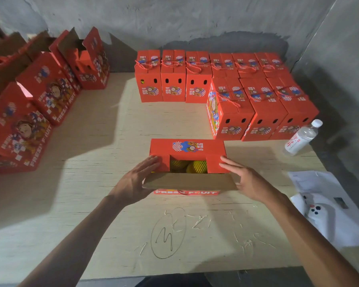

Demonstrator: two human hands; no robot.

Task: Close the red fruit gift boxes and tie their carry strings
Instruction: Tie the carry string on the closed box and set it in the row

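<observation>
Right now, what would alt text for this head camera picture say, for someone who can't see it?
A person's left hand and right hand press the side flaps of an open red box of netted yellow fruit on a wooden table. Closed, string-tied boxes stand behind and to the right, open boxes line the left, and a water bottle stands at right.

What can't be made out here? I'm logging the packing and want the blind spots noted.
Head view only:
- Fruit in the open box: mostly hidden by the flaps, count unknown.
- Carry string: near flap covers most.
- Open boxes at left: cut off by the frame edge.
- Bottle label: too small to read.
</observation>
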